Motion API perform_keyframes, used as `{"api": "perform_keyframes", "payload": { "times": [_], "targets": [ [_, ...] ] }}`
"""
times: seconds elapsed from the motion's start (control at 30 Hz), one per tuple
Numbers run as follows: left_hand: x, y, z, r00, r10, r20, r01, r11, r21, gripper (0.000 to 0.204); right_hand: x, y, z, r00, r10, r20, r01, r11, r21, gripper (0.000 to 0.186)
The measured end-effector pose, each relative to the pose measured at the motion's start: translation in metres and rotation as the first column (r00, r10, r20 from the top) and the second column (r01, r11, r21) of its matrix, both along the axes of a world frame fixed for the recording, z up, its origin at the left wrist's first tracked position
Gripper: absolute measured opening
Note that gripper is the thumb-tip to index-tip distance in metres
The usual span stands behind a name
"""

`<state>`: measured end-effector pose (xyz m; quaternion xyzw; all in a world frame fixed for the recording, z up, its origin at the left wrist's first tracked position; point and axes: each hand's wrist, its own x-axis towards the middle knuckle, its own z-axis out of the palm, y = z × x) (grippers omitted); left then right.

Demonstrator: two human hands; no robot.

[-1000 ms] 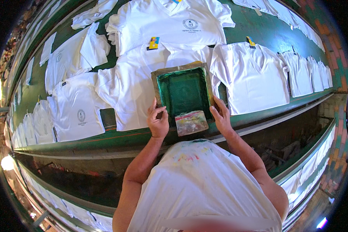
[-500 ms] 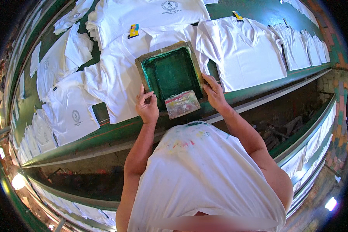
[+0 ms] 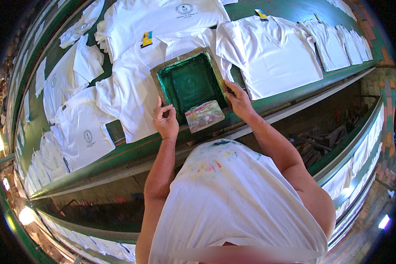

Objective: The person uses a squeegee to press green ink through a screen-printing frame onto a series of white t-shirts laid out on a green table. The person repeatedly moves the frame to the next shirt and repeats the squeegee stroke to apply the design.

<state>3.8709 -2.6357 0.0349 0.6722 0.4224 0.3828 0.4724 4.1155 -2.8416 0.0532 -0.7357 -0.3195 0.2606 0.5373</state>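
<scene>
**Left hand and right hand clasp a screen frame from either side**

Each grip looks narrow, fingers about the side rails toward the near end; how hard they press, I cannot tell. The frame sits in front of the person, turned a little askew over a white shirt on the green table. Whether it touches the cloth is not clear.

Its rails look stiff, and the whole is probably light enough for two hands. The green panel inside looks thin, perhaps slick with ink, so the outer rails seem the better hold. A paint-stained slab rests at the near end; it appears loose and could slide if the frame tips. The shirt looks soft and likely to crease.
</scene>
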Motion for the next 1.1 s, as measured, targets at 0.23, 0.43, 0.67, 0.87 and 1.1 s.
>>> {"api": "perform_keyframes", "payload": {
  "times": [0.23,0.43,0.67,0.87,1.1],
  "targets": [
    [-0.001,0.002,0.000,1.000,-0.011,-0.021,0.011,1.000,-0.003,0.008,0.001,0.001,-0.010,0.999,-0.015,0.048,0.015,1.000,-0.012,0.051],
    [-0.001,0.002,-0.009,1.000,-0.019,-0.003,0.019,0.999,-0.038,0.025,-0.004,0.009,0.000,0.995,-0.098,0.024,0.099,0.995,-0.016,0.050],
    [-0.008,0.069,0.024,0.913,-0.255,-0.317,0.292,0.953,0.075,0.068,-0.050,-0.009,0.080,0.837,0.176,0.519,-0.217,0.976,0.020,0.046],
    [0.037,0.137,0.106,0.485,-0.330,-0.810,0.758,0.621,0.201,0.102,-0.064,0.019,0.103,0.454,0.554,0.697,-0.467,0.815,-0.343,0.056],
    [0.077,0.137,0.127,0.203,-0.238,-0.950,0.792,0.610,0.016,0.114,-0.028,0.064,0.117,0.345,0.781,0.521,-0.553,0.618,-0.559,0.045]
  ]
}}
